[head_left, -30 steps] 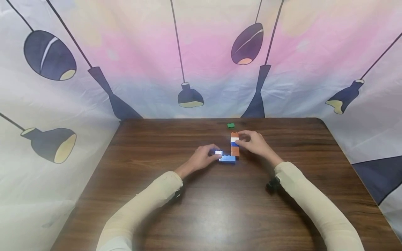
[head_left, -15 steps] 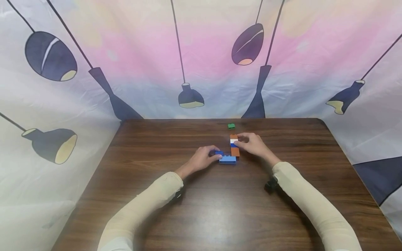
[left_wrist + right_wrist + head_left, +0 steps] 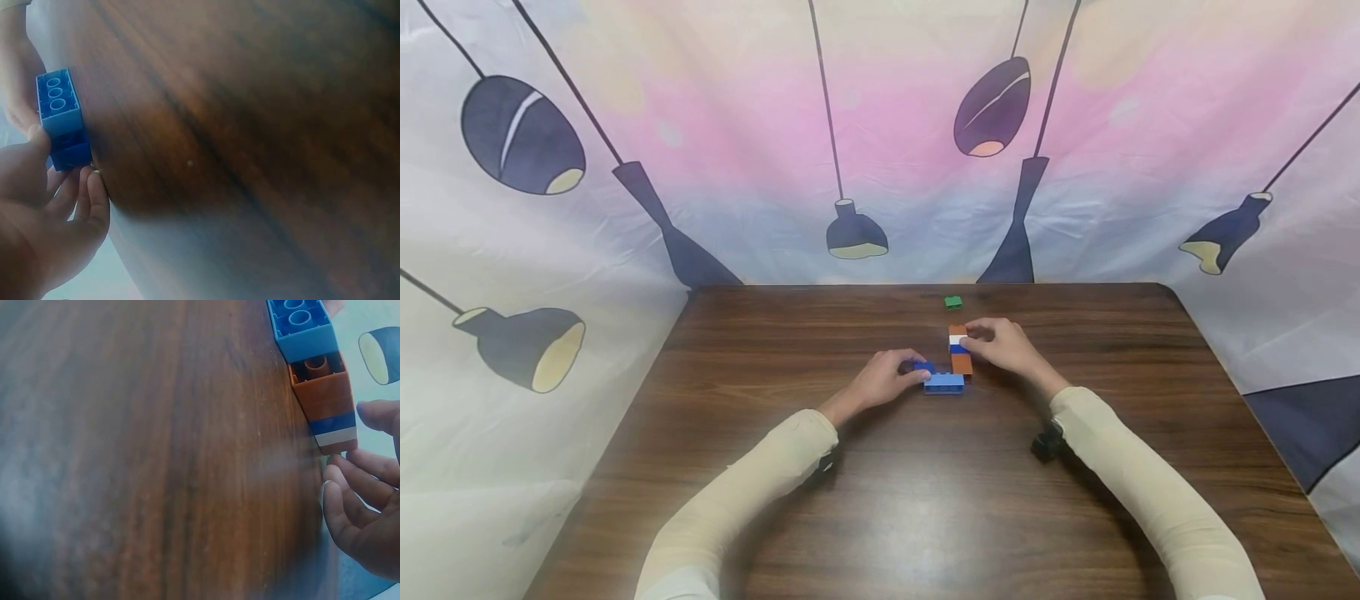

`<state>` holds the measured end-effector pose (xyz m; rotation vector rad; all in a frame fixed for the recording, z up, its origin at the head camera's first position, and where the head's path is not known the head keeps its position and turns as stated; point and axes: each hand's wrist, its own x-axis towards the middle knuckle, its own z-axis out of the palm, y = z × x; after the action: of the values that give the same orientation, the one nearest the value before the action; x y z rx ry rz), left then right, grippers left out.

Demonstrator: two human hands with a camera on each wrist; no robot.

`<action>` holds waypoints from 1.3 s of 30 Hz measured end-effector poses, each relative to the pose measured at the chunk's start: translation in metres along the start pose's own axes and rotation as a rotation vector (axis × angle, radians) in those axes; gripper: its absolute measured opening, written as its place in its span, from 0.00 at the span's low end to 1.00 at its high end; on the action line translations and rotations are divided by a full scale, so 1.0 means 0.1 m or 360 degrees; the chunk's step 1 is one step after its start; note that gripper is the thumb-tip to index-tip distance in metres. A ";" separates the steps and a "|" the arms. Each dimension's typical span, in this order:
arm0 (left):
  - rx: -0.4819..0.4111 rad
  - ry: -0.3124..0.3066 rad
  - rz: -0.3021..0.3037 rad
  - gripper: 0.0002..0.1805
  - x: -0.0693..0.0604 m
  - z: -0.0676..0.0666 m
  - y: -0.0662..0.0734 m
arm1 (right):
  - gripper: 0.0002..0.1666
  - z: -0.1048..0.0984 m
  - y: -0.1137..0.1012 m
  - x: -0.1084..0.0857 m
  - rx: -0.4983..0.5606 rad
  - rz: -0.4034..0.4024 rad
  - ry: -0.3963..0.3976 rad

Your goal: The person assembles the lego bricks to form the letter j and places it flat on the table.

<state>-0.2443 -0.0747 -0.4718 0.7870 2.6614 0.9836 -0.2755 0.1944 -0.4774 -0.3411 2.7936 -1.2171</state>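
Observation:
A joined row of toy building bricks lies in the middle of the table. Its light blue brick (image 3: 943, 383) turns a hollow underside toward me. My left hand (image 3: 882, 379) pinches the dark blue brick (image 3: 72, 152) at the left end between thumb and fingers. Behind the light blue one, an orange brick (image 3: 962, 364) leads away to a blue layer (image 3: 332, 423), a white layer (image 3: 336, 436) and another orange brick (image 3: 957, 330). At that far end my right hand (image 3: 1006, 346) holds the row, thumb and fingers bent against its side and end.
A small green brick (image 3: 953, 302) lies apart near the back of the wooden table (image 3: 880, 517). A printed cloth (image 3: 910, 175) hangs behind the table and along its sides. Black wrist cameras sit under both sleeves.
The joined bricks have tipped toward me, so the light blue brick's hollow underside has come into view. The far orange end has moved slightly nearer, along with my right hand.

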 end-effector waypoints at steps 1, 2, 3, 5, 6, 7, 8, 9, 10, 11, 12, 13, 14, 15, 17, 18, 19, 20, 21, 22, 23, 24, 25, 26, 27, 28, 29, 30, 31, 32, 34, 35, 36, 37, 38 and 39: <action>-0.0005 0.0001 -0.0010 0.22 -0.01 0.00 0.00 | 0.31 0.00 0.01 0.00 -0.0004 -0.0001 0.0000; -0.0013 0.0004 -0.0018 0.22 -0.01 0.00 0.00 | 0.31 0.00 0.01 0.00 -0.0006 -0.0001 -0.0001; -0.0018 0.0006 -0.0030 0.24 -0.02 0.00 0.00 | 0.30 -0.01 0.02 0.00 -0.0006 -0.0003 -0.0001; -0.0025 0.0010 -0.0045 0.26 -0.04 0.01 0.01 | 0.29 -0.03 0.03 0.00 -0.0005 -0.0004 0.0013; -0.0033 0.0009 -0.0050 0.28 -0.04 0.01 0.02 | 0.28 -0.05 0.04 0.01 -0.0006 -0.0006 0.0026; -0.0037 0.0007 -0.0052 0.30 -0.05 0.01 0.02 | 0.28 -0.07 0.04 0.01 -0.0015 -0.0018 0.0036; -0.0041 0.0001 -0.0047 0.31 -0.06 0.02 0.03 | 0.27 -0.09 0.04 0.02 -0.0022 -0.0029 0.0048; -0.0044 -0.0006 -0.0041 0.32 -0.06 0.02 0.04 | 0.26 -0.12 0.04 0.04 -0.0034 -0.0047 0.0061; -0.0042 -0.0016 -0.0030 0.33 -0.07 0.02 0.05 | 0.26 -0.14 0.04 0.06 -0.0054 -0.0063 0.0072; -0.0039 -0.0024 -0.0020 0.33 -0.07 0.02 0.06 | 0.25 -0.17 0.04 0.08 -0.0070 -0.0081 0.0079; -0.0039 -0.0030 -0.0009 0.32 -0.08 0.02 0.07 | 0.25 -0.19 0.04 0.11 -0.0086 -0.0101 0.0089; -0.0029 -0.0033 0.0004 0.32 -0.08 0.03 0.07 | 0.25 -0.22 0.04 0.14 -0.0106 -0.0119 0.0093; -0.0018 -0.0036 0.0014 0.31 -0.08 0.03 0.07 | 0.24 -0.24 0.04 0.17 -0.0120 -0.0135 0.0099; -0.0010 -0.0038 0.0025 0.30 -0.08 0.03 0.06 | 0.24 -0.25 0.04 0.20 -0.0142 -0.0157 0.0101; 0.0004 -0.0042 0.0032 0.29 -0.07 0.04 0.05 | 0.25 -0.28 0.04 0.25 -0.0179 -0.0196 0.0105; 0.0007 -0.0043 0.0032 0.28 -0.07 0.04 0.04 | 0.25 -0.29 0.05 0.29 -0.0203 -0.0216 0.0107; 0.0008 -0.0047 0.0029 0.28 -0.07 0.04 0.04 | 0.25 -0.29 0.06 0.32 -0.0225 -0.0237 0.0103; 0.0002 -0.0049 0.0025 0.28 -0.06 0.04 0.03 | 0.25 -0.29 0.07 0.35 -0.0242 -0.0254 0.0101; -0.0004 -0.0050 0.0025 0.28 -0.06 0.05 0.03 | 0.26 -0.29 0.08 0.38 -0.0253 -0.0269 0.0099; -0.0006 -0.0052 0.0022 0.28 -0.06 0.05 0.02 | 0.26 -0.29 0.08 0.40 -0.0253 -0.0274 0.0095; -0.0009 -0.0051 0.0024 0.28 -0.06 0.05 0.02 | 0.26 -0.29 0.09 0.43 -0.0253 -0.0269 0.0092; -0.0009 -0.0050 0.0026 0.28 -0.05 0.05 0.02 | 0.26 -0.28 0.09 0.46 -0.0252 -0.0266 0.0088; -0.0012 -0.0049 0.0030 0.28 -0.05 0.05 0.02 | 0.26 -0.28 0.09 0.48 -0.0241 -0.0261 0.0083; -0.0012 -0.0047 0.0034 0.28 -0.05 0.06 0.02 | 0.26 -0.27 0.09 0.51 -0.0234 -0.0254 0.0082; -0.0009 -0.0045 0.0037 0.28 -0.05 0.06 0.02 | 0.26 -0.26 0.09 0.53 -0.0225 -0.0245 0.0079; -0.0006 -0.0044 0.0035 0.28 -0.04 0.05 0.02 | 0.26 -0.25 0.09 0.55 -0.0219 -0.0237 0.0077; -0.0002 -0.0043 0.0033 0.28 -0.04 0.05 0.02 | 0.26 -0.23 0.09 0.57 -0.0218 -0.0233 0.0079; -0.0003 -0.0044 0.0031 0.28 -0.04 0.05 0.03 | 0.26 -0.22 0.09 0.58 -0.0216 -0.0235 0.0076; -0.0002 -0.0044 0.0031 0.28 -0.04 0.04 0.03 | 0.26 -0.21 0.09 0.60 -0.0216 -0.0234 0.0075; -0.0003 -0.0043 0.0029 0.28 -0.03 0.04 0.03 | 0.26 -0.20 0.09 0.62 -0.0219 -0.0232 0.0078; -0.0005 -0.0045 0.0031 0.28 -0.03 0.03 0.04 | 0.26 -0.18 0.09 0.65 -0.0228 -0.0229 0.0076; -0.0007 -0.0045 0.0033 0.28 -0.03 0.02 0.04 | 0.26 -0.17 0.09 0.67 -0.0233 -0.0225 0.0076; -0.0013 -0.0046 0.0036 0.28 -0.02 0.02 0.04 | 0.26 -0.16 0.09 0.69 -0.0242 -0.0221 0.0074; -0.0011 -0.0044 0.0036 0.28 -0.02 0.02 0.04 | 0.26 -0.15 0.09 0.70 -0.0248 -0.0217 0.0074; -0.0013 -0.0044 0.0036 0.28 -0.02 0.02 0.04 | 0.26 -0.14 0.09 0.72 -0.0254 -0.0211 0.0073; -0.0012 -0.0045 0.0035 0.28 -0.03 0.01 0.04 | 0.27 -0.13 0.09 0.73 -0.0261 -0.0206 0.0068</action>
<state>-0.2402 -0.0731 -0.4705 0.8241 2.6293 0.9798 -0.3500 0.1927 -0.4735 -0.5207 2.9574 -1.0310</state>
